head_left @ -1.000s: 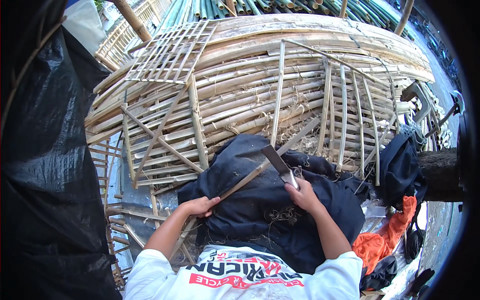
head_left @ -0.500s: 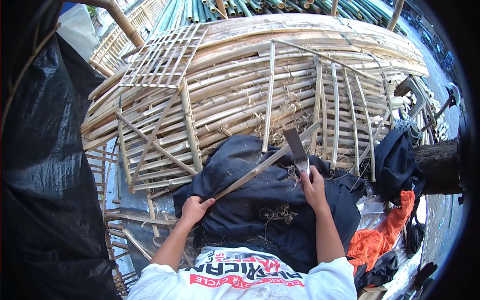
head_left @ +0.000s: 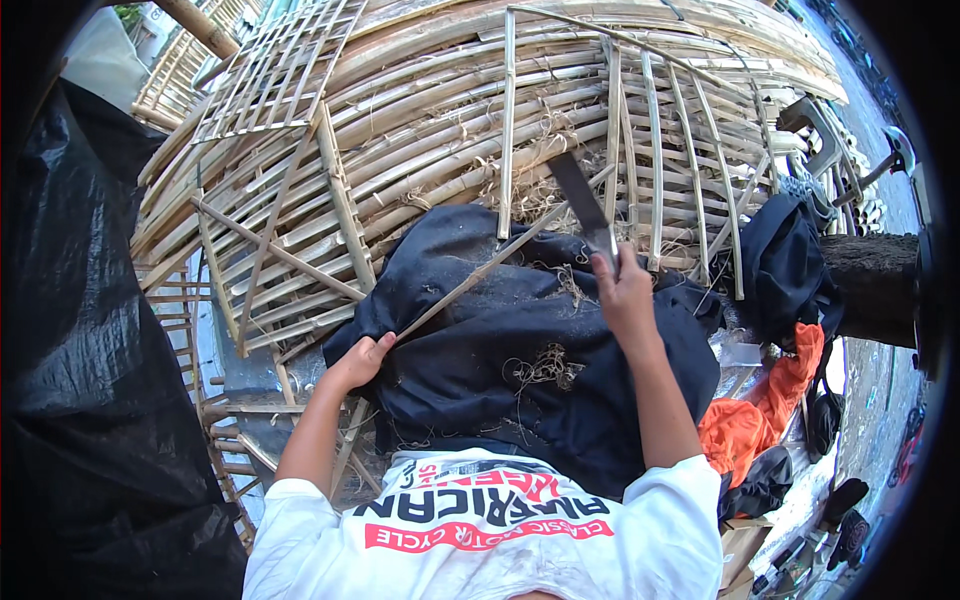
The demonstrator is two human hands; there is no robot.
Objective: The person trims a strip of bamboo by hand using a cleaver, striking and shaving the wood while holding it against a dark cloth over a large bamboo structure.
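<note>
A thin bamboo strip (head_left: 478, 277) slants up and away to the right across a dark cloth (head_left: 455, 390) spread over my lap. My left hand (head_left: 362, 362) is closed round its near end. In my right hand (head_left: 627, 292) is a knife (head_left: 581, 200) with a broad dark blade and a pale handle, its blade pointing up and left. The blade lies across or just above the strip near its far end; whether they touch I cannot tell. Curly bamboo shavings (head_left: 547, 368) lie on the cloth.
Ahead lies a wide stack of split bamboo (head_left: 440, 150), with a bamboo lattice (head_left: 283, 75) at its far left. Narrow bamboo frames (head_left: 508, 120) stand before it. Black sheeting (head_left: 85, 330) hangs at the left. Orange cloth (head_left: 755, 415) and a log (head_left: 870, 288) are at the right.
The scene has shifted upward and slightly left in the picture. The knife has tilted further left across the strip's far part. Both hands keep their holds.
</note>
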